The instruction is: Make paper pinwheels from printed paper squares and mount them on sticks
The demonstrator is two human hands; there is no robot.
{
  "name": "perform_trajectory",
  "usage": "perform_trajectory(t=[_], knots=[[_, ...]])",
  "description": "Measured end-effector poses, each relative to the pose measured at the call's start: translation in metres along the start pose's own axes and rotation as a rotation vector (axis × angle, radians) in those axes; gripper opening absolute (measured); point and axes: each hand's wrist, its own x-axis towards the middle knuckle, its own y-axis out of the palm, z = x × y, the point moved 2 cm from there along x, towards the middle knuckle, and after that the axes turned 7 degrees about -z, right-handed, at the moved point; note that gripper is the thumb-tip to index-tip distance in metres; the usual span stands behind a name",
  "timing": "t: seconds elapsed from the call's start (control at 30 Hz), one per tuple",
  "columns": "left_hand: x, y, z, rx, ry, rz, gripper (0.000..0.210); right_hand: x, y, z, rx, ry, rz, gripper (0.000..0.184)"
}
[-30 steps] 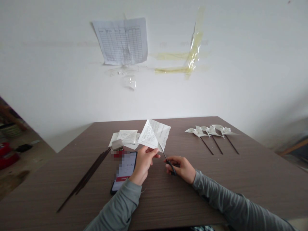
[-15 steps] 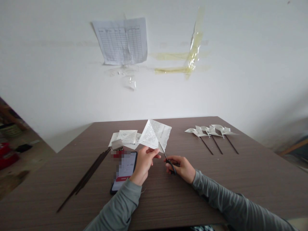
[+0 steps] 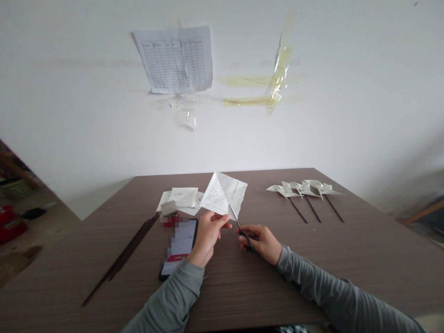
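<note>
Brown wood-grain table (image 3: 312,277) fills the near field, and I read the scene outward from its front edge. Nearest me, my left hand (image 3: 207,236) pinches the lower corner of a folded printed paper (image 3: 224,194) between thumb and fingertips, holding it upright above the table; my right hand (image 3: 262,242) is curled closed around the handles of scissors (image 3: 239,225), whose blades point up into the paper's bottom edge just beside the left thumb. I cannot tell how far the blades are parted. Risks, as I judge them: the blades work very close to the pinching fingers (image 3: 222,220), so a hurried closing stroke could nick them; the paper is held at one corner only, so it may flex or twist and send the cut off line or tear it. A phone (image 3: 180,247) lies flat just left of the left wrist, where a dropped offcut or elbow shift could disturb it. Dark sticks (image 3: 121,256) lie farther left. Beyond the hands, loose paper pieces (image 3: 182,199) sit near the table's middle; three paper pinwheels (image 3: 305,189) on sticks rest well apart at far right. On the white wall hang a sheet (image 3: 175,58) and yellowed tape (image 3: 274,83).
</note>
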Motion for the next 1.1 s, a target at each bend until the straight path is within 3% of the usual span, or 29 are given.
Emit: perform_trajectory(t=[0.3, 0.73, 1.1], knots=[[-0.0037, -0.0002, -0.0029, -0.046, 0.023, -0.012, 0.028, -0.0014, 0.0002, 0.0033, -0.018, -0.002, -0.016, 0.060], [-0.0021, -0.0002, -0.0047, -0.099, 0.066, -0.073, 0.039, 0.0012, 0.0004, -0.0016, -0.037, -0.025, 0.003, 0.068], [-0.0024, 0.0012, -0.0035, -0.089, 0.035, -0.102, 0.030, -0.0005, 0.0001, 0.0043, -0.035, -0.016, -0.016, 0.070]])
